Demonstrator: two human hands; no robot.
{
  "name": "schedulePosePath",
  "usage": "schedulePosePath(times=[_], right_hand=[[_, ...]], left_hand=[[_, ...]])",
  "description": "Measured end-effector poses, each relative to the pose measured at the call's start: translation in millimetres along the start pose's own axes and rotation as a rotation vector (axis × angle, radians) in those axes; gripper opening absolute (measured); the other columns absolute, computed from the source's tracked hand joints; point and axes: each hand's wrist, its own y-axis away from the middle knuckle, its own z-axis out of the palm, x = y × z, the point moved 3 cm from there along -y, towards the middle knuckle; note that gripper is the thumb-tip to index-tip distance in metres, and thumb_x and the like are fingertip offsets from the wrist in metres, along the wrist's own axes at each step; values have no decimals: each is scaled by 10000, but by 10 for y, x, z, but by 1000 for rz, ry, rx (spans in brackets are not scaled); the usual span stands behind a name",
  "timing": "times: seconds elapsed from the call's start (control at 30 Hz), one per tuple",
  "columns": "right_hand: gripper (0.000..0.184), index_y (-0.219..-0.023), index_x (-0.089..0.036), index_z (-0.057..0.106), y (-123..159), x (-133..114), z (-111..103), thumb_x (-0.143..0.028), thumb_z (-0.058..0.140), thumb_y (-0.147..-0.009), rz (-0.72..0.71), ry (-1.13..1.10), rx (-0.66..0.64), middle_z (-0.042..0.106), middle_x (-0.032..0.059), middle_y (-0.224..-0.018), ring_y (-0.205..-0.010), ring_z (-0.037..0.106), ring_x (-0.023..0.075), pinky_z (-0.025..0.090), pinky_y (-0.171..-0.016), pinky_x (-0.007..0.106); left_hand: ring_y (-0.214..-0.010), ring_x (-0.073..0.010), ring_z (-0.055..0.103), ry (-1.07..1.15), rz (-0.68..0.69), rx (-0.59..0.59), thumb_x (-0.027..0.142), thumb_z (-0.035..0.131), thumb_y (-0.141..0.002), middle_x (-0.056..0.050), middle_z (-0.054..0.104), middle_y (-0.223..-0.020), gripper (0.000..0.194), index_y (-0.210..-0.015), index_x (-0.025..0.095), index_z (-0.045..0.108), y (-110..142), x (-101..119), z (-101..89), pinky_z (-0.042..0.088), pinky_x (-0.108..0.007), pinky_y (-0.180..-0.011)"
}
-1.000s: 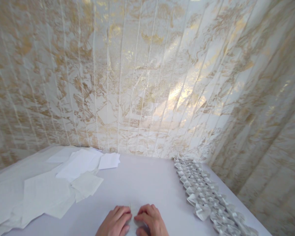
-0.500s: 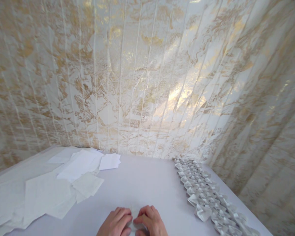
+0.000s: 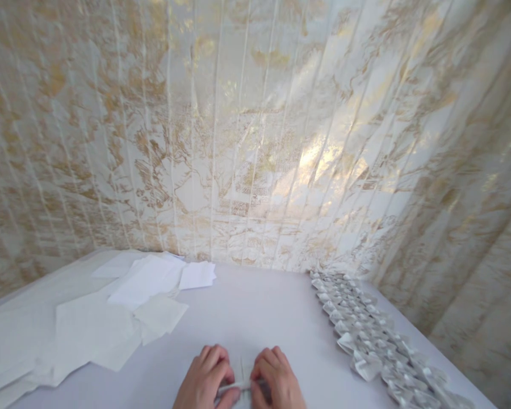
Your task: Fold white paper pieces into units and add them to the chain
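Observation:
At the near edge of the white table (image 3: 255,307) my left hand (image 3: 206,379) and my right hand (image 3: 277,380) sit side by side, fingers curled. Between them they pinch a small folded white paper piece (image 3: 241,382), which stands up slightly as a thin crease. Most of that paper is hidden under my fingers.
Loose white paper squares (image 3: 123,312) lie scattered over the left half of the table. A long row of folded silvery paper shapes (image 3: 375,346) runs along the right edge. A white and gold patterned curtain (image 3: 255,130) hangs close behind the table and down its right side.
My hands have drawn slightly apart and now pinch the paper from both sides, where before their fingertips met pressing it flat. The view has shifted a little.

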Motion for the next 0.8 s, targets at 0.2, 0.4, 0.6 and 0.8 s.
schedulePosePath(times=[0.2, 0.4, 0.6, 0.8], right_hand=[[138, -765, -197, 595, -64, -257, -260, -75, 638, -816, 242, -96, -74, 618, 17, -852, -881, 526, 211, 411, -804, 328], [186, -683, -197, 599, -4, -280, -240, -98, 633, -837, 280, -48, -91, 633, 18, -787, -853, 528, 219, 401, -795, 333], [197, -667, -186, 603, 28, -335, -205, -76, 631, -827, 250, 42, -77, 641, 33, -787, -827, 552, 226, 410, -762, 338], [126, -724, -187, 603, 30, -355, -148, -126, 659, -819, 273, 73, -93, 632, 36, -828, -845, 546, 239, 392, -789, 360]], left_hand=[[-936, -243, 551, 6, -104, -70, 204, 668, -859, -26, 625, -929, 114, -755, 206, 621, -26, 235, -170, 418, -367, -803], [-955, -245, 552, 4, -101, -72, 149, 598, -877, -24, 655, -898, 110, -786, 200, 635, 59, 280, -144, 368, -369, -832], [-893, -225, 585, 5, -140, -21, 63, 590, -807, -7, 681, -848, 139, -783, 195, 624, 131, 354, -169, 374, -342, -798], [-867, -207, 586, 12, -190, -14, 36, 569, -788, 1, 680, -838, 174, -781, 207, 599, 117, 335, -139, 363, -322, -798]])
